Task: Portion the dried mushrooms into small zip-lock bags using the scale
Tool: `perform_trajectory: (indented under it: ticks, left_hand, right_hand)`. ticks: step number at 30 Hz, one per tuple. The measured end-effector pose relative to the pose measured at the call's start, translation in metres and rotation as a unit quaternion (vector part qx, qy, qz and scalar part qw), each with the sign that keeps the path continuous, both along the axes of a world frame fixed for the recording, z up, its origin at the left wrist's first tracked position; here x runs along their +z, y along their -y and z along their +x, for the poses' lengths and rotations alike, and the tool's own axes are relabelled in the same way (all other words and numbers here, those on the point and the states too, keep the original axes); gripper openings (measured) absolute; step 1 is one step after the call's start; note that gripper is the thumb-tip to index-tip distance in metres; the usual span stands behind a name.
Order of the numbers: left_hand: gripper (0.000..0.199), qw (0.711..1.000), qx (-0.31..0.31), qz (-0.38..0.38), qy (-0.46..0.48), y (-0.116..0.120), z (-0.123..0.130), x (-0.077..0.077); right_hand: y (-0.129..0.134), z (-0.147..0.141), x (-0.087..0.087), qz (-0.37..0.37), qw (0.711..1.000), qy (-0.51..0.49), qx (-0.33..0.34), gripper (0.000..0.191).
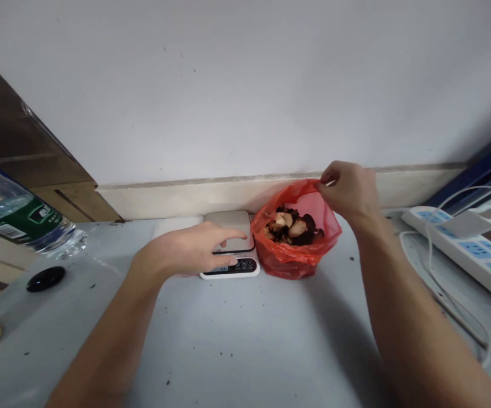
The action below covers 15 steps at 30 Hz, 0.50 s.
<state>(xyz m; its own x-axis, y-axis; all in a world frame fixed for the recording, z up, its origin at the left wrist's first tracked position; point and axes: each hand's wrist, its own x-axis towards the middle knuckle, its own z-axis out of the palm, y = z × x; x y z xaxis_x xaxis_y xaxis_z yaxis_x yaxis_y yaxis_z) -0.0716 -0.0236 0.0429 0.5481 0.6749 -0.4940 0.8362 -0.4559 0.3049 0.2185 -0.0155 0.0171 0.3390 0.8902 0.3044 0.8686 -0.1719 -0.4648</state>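
A red plastic bag [285,263] stands with its mouth spread on the table, touching or nearly touching the right side of a kitchen scale [251,267]. Dried brown and pale slices [297,228] lie inside the bag; their exact kind is unclear. My right hand [349,187] pinches the bag's upper right rim between thumb and fingers. Over the scale's left part reaches my left hand [190,246], fingers apart and holding nothing, with its fingertips near the button panel. It covers part of the scale's platform and display.
A water bottle [28,218] with a green label is at the left, near a black oval object [46,279]. At the right lies a white power strip [468,238] with white cables. The wall [245,96] rises directly behind the scale and bag.
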Motion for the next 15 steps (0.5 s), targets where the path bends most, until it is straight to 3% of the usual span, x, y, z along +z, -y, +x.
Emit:
perform_trajectory:
  ticks: [4,6,8,11,15]
  left_hand:
    - [0.064,1.0,0.004,-0.007,-0.006,-0.001,0.0,-0.001]
    - [0.064,1.0,0.007,-0.008,-0.006,0.0,0.001,-0.001]
    - [0.063,1.0,0.013,-0.01,-0.009,0.0,0.001,0.0]
    - [0.061,1.0,0.016,-0.013,-0.012,0.002,0.001,0.001]
    - [0.062,1.0,0.008,-0.014,-0.003,0.003,0.0,0.002]
  right_hand:
    - [0.006,-0.003,0.015,-0.025,0.999,0.036,0.011,0.015]
    - [0.01,-0.007,0.023,-0.093,0.993,0.053,0.044,0.013]
    - [0.012,-0.014,0.026,-0.209,0.971,0.057,0.106,0.014]
    - [0.012,-0.027,0.02,-0.342,0.923,0.068,0.162,0.018]
    - [0.008,-0.038,0.005,-0.377,0.912,0.077,0.14,0.028]
